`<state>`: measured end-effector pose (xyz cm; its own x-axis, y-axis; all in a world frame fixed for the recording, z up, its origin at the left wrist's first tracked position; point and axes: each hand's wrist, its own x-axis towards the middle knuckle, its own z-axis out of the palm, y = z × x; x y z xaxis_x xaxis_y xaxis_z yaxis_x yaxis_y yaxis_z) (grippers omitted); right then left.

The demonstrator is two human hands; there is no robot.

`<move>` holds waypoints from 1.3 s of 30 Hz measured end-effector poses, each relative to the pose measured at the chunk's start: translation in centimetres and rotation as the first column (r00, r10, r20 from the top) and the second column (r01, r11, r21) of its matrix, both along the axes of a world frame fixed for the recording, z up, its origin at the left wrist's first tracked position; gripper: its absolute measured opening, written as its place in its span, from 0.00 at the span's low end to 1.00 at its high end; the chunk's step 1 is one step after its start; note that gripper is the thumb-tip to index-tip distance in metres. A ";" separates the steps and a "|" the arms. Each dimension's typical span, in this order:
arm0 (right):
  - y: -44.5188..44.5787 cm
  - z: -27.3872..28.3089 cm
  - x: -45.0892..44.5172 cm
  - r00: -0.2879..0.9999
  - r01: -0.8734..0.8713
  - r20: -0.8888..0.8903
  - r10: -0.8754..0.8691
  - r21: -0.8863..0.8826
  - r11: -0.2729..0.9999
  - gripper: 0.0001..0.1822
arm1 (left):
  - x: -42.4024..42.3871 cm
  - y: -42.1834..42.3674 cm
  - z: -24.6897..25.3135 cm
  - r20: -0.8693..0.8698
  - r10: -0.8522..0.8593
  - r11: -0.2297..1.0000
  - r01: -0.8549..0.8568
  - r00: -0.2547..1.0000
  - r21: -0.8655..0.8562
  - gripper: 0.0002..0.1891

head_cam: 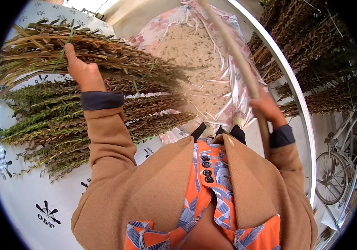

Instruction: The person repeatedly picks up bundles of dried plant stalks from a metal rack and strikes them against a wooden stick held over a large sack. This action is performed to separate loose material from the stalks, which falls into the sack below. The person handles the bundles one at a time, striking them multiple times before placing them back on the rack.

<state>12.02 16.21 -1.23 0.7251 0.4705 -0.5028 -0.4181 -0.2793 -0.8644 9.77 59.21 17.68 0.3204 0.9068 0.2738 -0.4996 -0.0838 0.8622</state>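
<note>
My left hand (83,69) grips a bundle of dried sesame stalks (112,51) near a green tie. The bundle lies almost level, its pod-covered tips pointing right over a floral plastic sheet (153,31). Pale seeds and dark bits of chaff (194,59) cover the middle of that sheet. A long wooden stick (233,45) is in my right hand (267,107), its far end running past the top of the view and its near end down beside my coat. Between my shoes (239,119) and the seeds, the sheet is crumpled.
More stalk bundles (53,115) lie at left on a white printed sheet (19,200). Several dark bundles (309,50) lean at right, beyond a curved-looking metal rail (297,81). Farther right stands a bicycle (331,178).
</note>
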 end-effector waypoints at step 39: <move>-13.5 -11.9 -13.1 0.971 -0.206 -0.093 0.220 -0.794 0.572 0.32 | -1.6 -1.4 -1.7 -0.461 -0.016 0.553 0.391 0.887 0.736 0.36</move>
